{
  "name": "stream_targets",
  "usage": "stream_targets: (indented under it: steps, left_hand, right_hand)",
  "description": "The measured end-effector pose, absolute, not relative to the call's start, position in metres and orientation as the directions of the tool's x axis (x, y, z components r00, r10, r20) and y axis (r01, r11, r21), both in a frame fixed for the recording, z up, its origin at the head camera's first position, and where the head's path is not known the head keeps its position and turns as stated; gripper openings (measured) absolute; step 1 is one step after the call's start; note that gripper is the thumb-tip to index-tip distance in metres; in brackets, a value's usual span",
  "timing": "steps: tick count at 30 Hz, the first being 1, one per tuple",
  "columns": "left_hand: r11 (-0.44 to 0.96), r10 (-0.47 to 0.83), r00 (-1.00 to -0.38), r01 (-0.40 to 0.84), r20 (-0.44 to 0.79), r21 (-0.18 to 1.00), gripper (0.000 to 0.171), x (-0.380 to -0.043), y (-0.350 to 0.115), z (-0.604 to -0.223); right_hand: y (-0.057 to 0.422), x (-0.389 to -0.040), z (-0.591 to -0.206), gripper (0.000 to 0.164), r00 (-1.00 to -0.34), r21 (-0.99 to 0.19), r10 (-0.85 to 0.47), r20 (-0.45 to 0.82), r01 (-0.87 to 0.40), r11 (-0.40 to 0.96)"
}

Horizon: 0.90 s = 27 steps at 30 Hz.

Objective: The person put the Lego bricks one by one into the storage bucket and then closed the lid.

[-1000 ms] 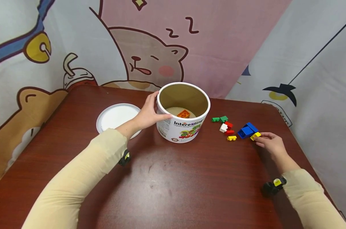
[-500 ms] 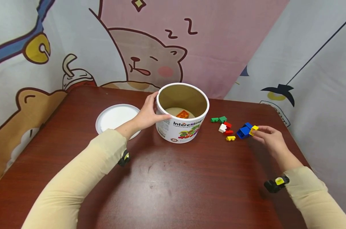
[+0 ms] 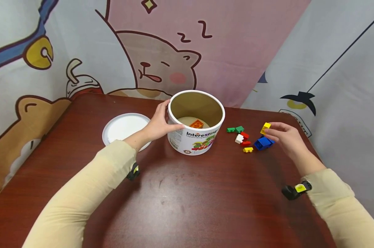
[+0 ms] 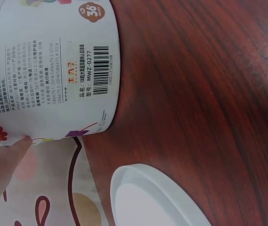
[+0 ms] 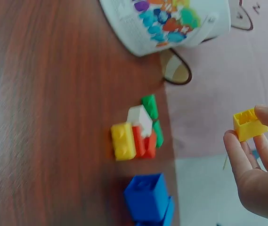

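Note:
My left hand holds the near left rim of a white round bucket, thumb along the front and fingers round the side. Inside the bucket lies an orange toy brick. Between thumb and fingers, my right hand pinches a yellow toy brick, raised above the table. In the right wrist view the hollow underside of this yellow brick shows. Just below and left of that hand sit blue toy bricks.
Between bucket and blue bricks lie green, white and red bricks, with a smaller yellow brick in front. A white lid lies left of the bucket. A patterned cloth hangs behind the brown table.
My right hand has lifted the yellow brick from beside the blue bricks and brought it up and slightly left. The left hand keeps its hold on the bucket.

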State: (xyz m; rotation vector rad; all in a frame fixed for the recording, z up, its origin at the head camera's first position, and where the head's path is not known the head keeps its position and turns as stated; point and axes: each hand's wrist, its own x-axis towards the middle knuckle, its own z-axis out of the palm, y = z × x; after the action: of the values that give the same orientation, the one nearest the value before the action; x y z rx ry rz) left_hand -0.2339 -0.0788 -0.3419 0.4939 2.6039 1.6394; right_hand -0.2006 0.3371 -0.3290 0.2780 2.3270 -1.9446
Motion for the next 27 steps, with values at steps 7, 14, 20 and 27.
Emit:
stream_targets:
  steps: [7, 14, 20, 27]
  left_hand:
    - [0.397, 0.278, -0.951, 0.243, 0.136, 0.885, 0.102, -0.234, -0.08, -0.343]
    - [0.388, 0.281, -0.949, 0.249, 0.143, 0.887, 0.102, -0.236, -0.079, -0.344]
    - [0.381, 0.279, -0.948, 0.257, 0.155, 0.888, 0.102, -0.236, -0.08, -0.344]
    - [0.389, 0.28, -0.949, 0.252, 0.147, 0.886, 0.102, -0.235, -0.08, -0.343]
  right_hand:
    - [0.303, -0.203, -0.303, 0.031, -0.981, -0.966, 0.013, -0.194, 0.194, 0.171]
    - [0.268, -0.211, -0.283, 0.044, -0.981, -0.944, -0.042, -0.192, 0.173, 0.281]
    - [0.235, -0.221, -0.269, 0.037, -0.983, -0.962, -0.12, -0.141, 0.108, 0.252]
    - [0.203, -0.233, -0.267, 0.025, -0.981, -0.977, -0.165, -0.104, 0.069, 0.202]
